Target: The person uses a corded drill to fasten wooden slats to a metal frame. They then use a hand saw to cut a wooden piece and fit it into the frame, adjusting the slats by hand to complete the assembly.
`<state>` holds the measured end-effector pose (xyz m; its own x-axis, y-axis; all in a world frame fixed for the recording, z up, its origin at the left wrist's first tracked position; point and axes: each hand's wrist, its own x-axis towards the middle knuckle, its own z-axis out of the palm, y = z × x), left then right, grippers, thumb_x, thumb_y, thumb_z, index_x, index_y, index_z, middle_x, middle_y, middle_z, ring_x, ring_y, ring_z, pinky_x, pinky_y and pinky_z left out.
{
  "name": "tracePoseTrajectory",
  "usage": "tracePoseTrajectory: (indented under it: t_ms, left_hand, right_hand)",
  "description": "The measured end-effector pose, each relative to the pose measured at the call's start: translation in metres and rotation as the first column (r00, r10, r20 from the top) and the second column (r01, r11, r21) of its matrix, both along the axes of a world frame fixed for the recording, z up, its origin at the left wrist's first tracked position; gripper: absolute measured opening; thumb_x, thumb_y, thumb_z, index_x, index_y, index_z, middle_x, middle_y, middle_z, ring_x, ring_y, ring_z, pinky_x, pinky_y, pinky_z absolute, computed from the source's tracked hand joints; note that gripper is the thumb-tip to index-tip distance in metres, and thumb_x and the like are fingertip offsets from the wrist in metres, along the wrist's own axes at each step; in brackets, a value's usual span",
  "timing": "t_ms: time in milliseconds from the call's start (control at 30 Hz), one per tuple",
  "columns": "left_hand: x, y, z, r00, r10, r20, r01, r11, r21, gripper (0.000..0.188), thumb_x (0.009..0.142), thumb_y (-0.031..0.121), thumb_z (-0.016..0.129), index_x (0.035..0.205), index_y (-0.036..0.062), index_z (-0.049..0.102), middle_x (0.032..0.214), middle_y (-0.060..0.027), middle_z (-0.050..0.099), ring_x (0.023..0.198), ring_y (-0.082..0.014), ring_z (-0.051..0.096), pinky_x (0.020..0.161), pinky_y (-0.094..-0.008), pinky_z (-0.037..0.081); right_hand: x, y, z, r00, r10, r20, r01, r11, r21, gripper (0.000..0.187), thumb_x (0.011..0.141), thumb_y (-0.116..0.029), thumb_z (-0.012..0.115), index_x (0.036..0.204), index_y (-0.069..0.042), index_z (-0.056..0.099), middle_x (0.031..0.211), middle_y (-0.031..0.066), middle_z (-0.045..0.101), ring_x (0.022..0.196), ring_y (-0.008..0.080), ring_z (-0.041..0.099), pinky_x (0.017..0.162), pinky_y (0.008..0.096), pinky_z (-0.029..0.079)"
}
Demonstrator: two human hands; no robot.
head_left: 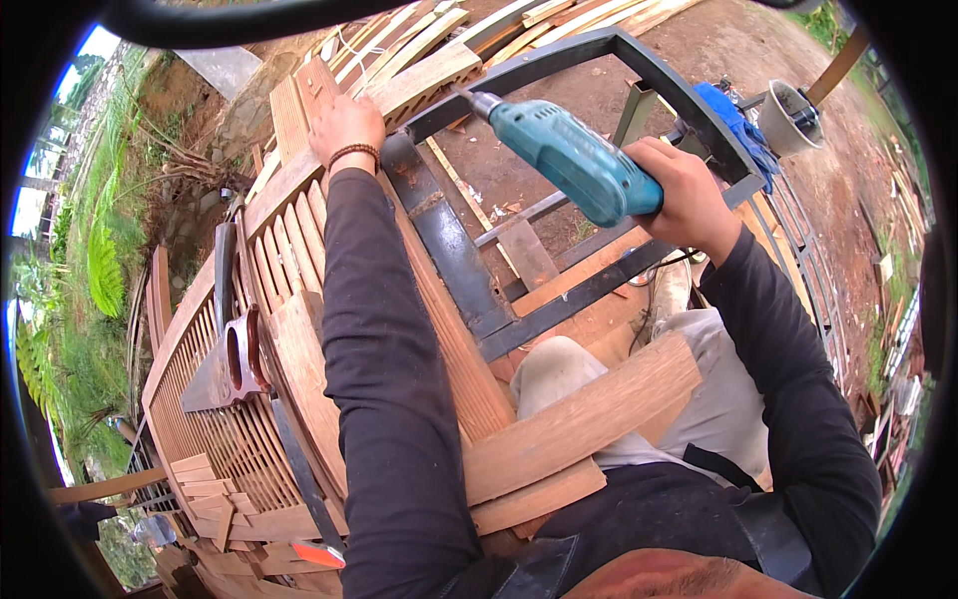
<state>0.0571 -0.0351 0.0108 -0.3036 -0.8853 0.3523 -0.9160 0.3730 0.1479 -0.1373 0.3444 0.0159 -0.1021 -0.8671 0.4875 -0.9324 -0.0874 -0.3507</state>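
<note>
My right hand (pixel 687 198) is wrapped around the handle of a teal power drill (pixel 574 158). The drill's bit end points to the far left, above a dark metal frame (pixel 689 75). Farther off on the left, my left hand (pixel 347 128), with a beaded bracelet at the wrist, is closed at the edge of a short wooden board (pixel 315 86); its fingertips are partly hidden. A grooved wooden block (pixel 429 85) lies just right of that hand. Across my lap rest two loose wooden planks (pixel 589 414).
A handsaw (pixel 239 364) lies on a slatted wooden panel (pixel 289 245) at the left. Several wood strips (pixel 409 40) are piled at the far side. A bucket (pixel 788 118) and a blue cloth (pixel 733 125) are at the far right. Dirt ground surrounds the metal frame.
</note>
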Motion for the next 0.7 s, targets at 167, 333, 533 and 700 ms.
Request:
tracePoseTrajectory:
  t_ms: [167, 333, 533, 700]
  left_hand:
    - [-0.003, 0.002, 0.001, 1.000, 0.002, -0.001, -0.002, 1.000, -0.014, 0.052, 0.102, 0.045, 0.052, 0.126, 0.0034, 0.072, 0.135, -0.0178, 0.068, 0.131, -0.0352, 0.059, 0.112, -0.0481, 0.043]
    - [-0.003, 0.000, 0.001, 0.999, 0.016, 0.030, -0.016, 1.000, 0.009, 0.052, 0.102, 0.045, 0.052, 0.126, 0.0035, 0.072, 0.134, -0.0181, 0.069, 0.130, -0.0359, 0.060, 0.111, -0.0487, 0.044]
    - [-0.002, -0.001, 0.000, 1.000, -0.014, 0.004, 0.014, 1.000, -0.018, 0.050, 0.101, 0.044, 0.052, 0.124, 0.0039, 0.073, 0.132, -0.0184, 0.070, 0.127, -0.0366, 0.061, 0.110, -0.0488, 0.045]
    - [-0.002, -0.003, 0.001, 1.000, -0.007, 0.030, 0.008, 1.000, -0.005, 0.050, 0.101, 0.043, 0.051, 0.125, 0.0044, 0.072, 0.132, -0.0187, 0.070, 0.128, -0.0365, 0.061, 0.110, -0.0487, 0.044]
  right_hand:
    - [-0.002, 0.000, -0.035, 0.984, 0.015, -0.179, -0.009, 0.999, 0.035, 0.041, 0.069, -0.010, 0.077, 0.108, -0.007, 0.064, 0.098, 0.0111, 0.067, 0.084, 0.0359, 0.068, 0.073, 0.0447, 0.054]
    - [0.036, -0.002, -0.041, 0.998, 0.011, -0.065, -0.008, 0.999, 0.046, 0.049, 0.066, -0.010, 0.078, 0.112, -0.006, 0.062, 0.098, 0.0100, 0.066, 0.082, 0.0344, 0.068, 0.073, 0.0434, 0.054]
    - [-0.007, 0.000, -0.040, 0.975, 0.062, -0.212, -0.057, 0.998, 0.028, 0.048, 0.066, -0.011, 0.078, 0.111, -0.007, 0.062, 0.100, 0.0095, 0.066, 0.089, 0.0337, 0.068, 0.075, 0.0433, 0.052]
    - [-0.031, -0.004, -0.033, 0.988, 0.086, -0.127, -0.082, 0.996, 0.032, 0.053, 0.064, -0.011, 0.081, 0.114, -0.007, 0.065, 0.102, 0.0097, 0.067, 0.089, 0.0360, 0.067, 0.076, 0.0447, 0.053]
